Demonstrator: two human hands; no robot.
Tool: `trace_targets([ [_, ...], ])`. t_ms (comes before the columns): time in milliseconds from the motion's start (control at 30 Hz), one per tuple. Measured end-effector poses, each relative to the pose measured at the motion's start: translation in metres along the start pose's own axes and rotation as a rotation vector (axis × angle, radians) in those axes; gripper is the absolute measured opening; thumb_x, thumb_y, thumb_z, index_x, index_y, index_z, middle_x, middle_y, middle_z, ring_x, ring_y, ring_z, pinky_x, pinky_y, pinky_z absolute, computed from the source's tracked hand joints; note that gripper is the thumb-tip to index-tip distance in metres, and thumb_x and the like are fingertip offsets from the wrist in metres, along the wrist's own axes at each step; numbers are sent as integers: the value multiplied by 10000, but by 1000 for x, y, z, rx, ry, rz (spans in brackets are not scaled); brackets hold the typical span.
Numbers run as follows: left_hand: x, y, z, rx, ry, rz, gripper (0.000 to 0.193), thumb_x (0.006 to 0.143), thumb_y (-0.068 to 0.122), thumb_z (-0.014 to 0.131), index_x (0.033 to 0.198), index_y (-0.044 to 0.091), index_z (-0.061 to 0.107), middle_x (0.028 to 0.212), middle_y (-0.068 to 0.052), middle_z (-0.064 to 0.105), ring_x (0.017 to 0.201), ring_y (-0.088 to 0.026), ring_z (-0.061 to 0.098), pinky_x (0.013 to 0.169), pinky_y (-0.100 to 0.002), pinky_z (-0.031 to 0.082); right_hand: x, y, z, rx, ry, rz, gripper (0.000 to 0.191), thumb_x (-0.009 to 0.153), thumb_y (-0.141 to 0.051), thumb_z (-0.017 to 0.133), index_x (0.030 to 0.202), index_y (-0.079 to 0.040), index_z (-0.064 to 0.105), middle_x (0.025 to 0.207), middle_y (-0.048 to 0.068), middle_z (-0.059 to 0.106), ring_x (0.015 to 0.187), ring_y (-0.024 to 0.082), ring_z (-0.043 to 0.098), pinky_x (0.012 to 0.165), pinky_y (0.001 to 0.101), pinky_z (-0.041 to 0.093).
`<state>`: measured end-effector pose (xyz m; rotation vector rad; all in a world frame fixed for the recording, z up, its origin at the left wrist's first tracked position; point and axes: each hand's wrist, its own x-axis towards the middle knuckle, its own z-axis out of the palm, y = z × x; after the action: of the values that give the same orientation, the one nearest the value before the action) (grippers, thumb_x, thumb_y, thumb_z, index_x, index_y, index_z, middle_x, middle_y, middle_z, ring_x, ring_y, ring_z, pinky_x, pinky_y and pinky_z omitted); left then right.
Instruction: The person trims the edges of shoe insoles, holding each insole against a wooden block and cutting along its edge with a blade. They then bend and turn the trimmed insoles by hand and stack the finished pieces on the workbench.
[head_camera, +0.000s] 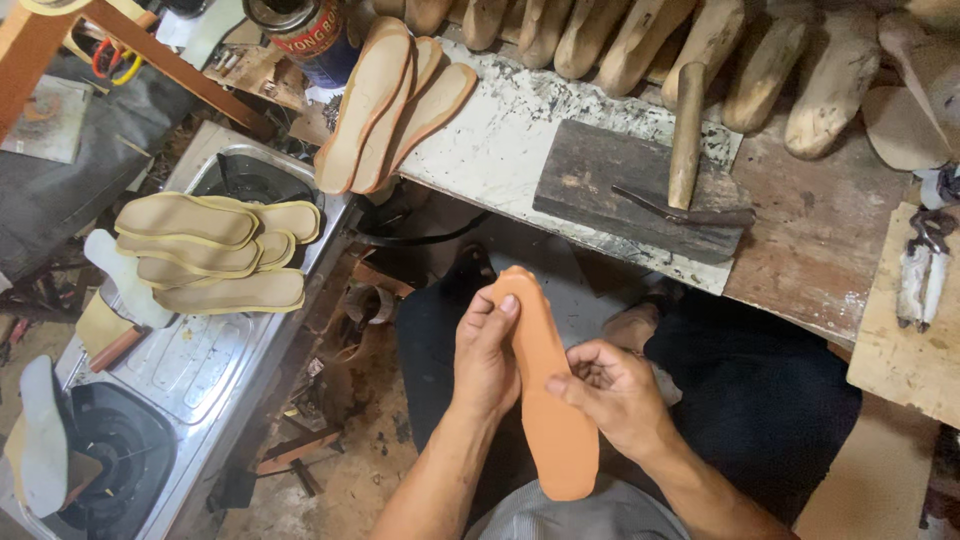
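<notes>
An orange-brown shoe insole (545, 385) lies lengthwise over my lap, toe end pointing away from me. My left hand (485, 355) grips its left edge, thumb pressed on the upper face near the toe. My right hand (615, 395) holds the right edge at mid-length, fingers curled, thumb on the face. Both forearms come up from the bottom of the view.
Three tan insoles (390, 105) lean on the workbench (500, 150). A hammer (685, 150) rests on a dark wood block (620, 185). Wooden shoe lasts (700, 45) line the back. Several yellow-edged insoles (215, 250) are stacked on a metal gas stove (190, 370). Pincers (925, 265) lie right.
</notes>
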<state>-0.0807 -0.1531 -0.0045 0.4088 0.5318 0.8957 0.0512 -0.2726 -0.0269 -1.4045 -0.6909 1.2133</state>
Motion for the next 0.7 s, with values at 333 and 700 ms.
trace_targets([
  [333, -19, -21, -21, 2, -143, -185, 271, 990, 164, 714, 1205, 34, 613, 1033, -47, 687, 882, -125, 672, 799, -297, 564, 2, 14, -9, 527, -6, 235, 73, 895, -45, 706, 936, 15, 698, 867, 90, 752, 744, 131, 711, 671, 268, 588],
  [700, -15, -23, -12, 174, -111, -112, 319, 975, 182, 688, 1246, 21, 636, 1010, -27, 695, 851, -91, 657, 772, -258, 542, 11, 16, -5, 511, -16, 154, 142, 1002, -137, 663, 988, 2, 685, 923, 83, 739, 789, 127, 686, 717, 291, 569],
])
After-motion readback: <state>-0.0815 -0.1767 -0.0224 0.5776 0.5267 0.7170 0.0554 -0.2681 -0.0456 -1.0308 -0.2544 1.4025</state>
